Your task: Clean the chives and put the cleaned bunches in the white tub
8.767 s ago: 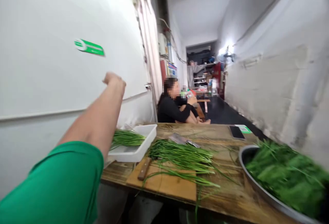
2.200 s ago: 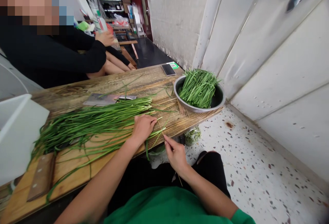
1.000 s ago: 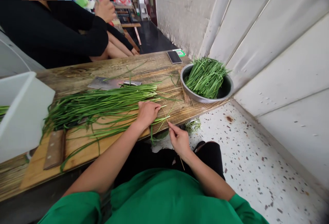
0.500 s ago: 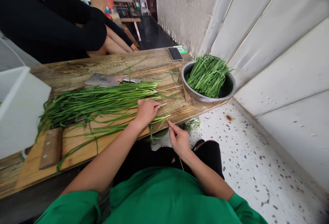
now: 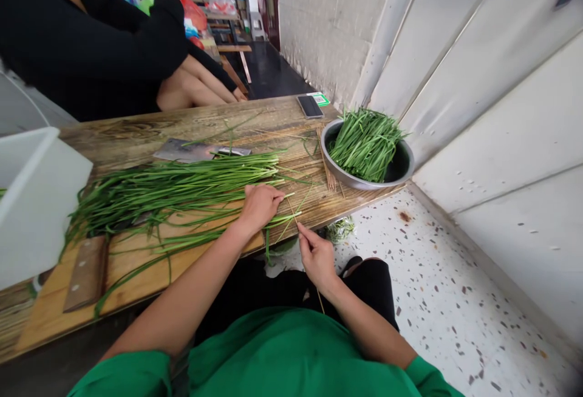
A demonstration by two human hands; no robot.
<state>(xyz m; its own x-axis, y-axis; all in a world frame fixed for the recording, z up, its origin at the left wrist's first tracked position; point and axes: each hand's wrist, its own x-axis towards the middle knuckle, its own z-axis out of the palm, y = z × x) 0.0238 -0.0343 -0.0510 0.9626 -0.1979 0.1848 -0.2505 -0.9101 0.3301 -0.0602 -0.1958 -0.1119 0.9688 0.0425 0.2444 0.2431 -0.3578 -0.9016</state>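
My right hand (image 5: 316, 258) is closed on a thin bamboo skewer (image 5: 292, 207), pinched between thumb and forefinger; its tip points up toward my left hand. My left hand (image 5: 262, 206) pinches a garlic chive stalk (image 5: 289, 195) near its pale cut end, right by the skewer tip. Whether the tip has pierced the stalk I cannot tell. A pile of long garlic chives (image 5: 182, 186) lies on the wooden cutting board (image 5: 136, 269) and table to the left. A few loose chives (image 5: 200, 240) run beneath my left wrist.
A metal bowl (image 5: 353, 177) heaped with chives stands at the table's right end, beside several skewers (image 5: 328, 166). A cleaver (image 5: 186, 150) lies behind the pile; another knife's wooden handle (image 5: 85, 272) is at left. A phone (image 5: 310, 106), a white bin (image 5: 40, 203) and a seated person (image 5: 104, 51) are nearby.
The camera view has shifted slightly, so the table sits lower. Both my hands keep nearly the same pose at the stalk and skewer. The seated person's raised arm has moved.
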